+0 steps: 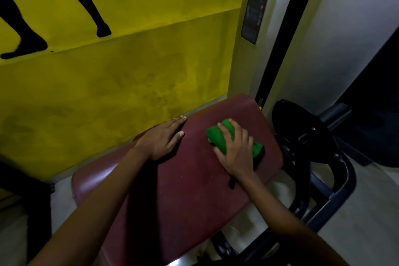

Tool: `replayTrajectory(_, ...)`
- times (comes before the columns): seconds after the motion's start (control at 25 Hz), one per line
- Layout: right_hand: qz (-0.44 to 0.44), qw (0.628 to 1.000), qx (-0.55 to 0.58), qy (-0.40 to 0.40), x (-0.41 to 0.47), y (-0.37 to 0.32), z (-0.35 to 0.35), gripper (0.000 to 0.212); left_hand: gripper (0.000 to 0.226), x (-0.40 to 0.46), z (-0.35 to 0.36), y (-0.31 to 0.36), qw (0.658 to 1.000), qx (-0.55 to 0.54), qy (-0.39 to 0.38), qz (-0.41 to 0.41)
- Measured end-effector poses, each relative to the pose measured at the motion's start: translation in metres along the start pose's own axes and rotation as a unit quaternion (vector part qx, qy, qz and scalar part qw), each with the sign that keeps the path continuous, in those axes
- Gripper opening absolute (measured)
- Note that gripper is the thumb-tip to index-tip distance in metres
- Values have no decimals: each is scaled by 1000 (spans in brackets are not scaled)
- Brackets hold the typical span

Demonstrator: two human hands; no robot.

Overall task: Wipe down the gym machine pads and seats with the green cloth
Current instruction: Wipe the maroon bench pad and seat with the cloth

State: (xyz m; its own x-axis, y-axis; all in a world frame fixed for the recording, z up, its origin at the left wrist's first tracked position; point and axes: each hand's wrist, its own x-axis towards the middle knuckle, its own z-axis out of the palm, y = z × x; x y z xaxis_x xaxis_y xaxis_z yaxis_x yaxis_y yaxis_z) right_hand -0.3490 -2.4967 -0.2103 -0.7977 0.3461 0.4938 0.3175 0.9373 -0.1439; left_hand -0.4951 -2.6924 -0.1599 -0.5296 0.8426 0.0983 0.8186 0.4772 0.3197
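Nearest, at the lower centre of the frame, a maroon vinyl bench pad (183, 190) runs toward the middle, smooth, rounded at the corners and faintly speckled. On its far end, the right hand (236, 153) presses down on a bunched green cloth (218, 135), fingers curled over the soft folds and grasping it. Left of it, the left hand (160, 138) lies flat on the pad, fingers straight, holding nothing. At right, a black metal frame (336, 188) curves. Behind, a matte yellow wall (108, 93) bears black painted legs (26, 34) at upper left.

The pad (183, 179) is smooth maroon vinyl with a dull sheen. On it lies soft matt cloth (218, 136). Right of the pad, the frame (336, 188) is glossy black metal.
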Motion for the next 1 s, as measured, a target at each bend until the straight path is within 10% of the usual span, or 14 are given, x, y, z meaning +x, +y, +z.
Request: replayTrajectory(1.0, 219, 975, 35, -20, -125, -72, -7, 64, 76, 0, -3, -35, 992, -47, -80, 90)
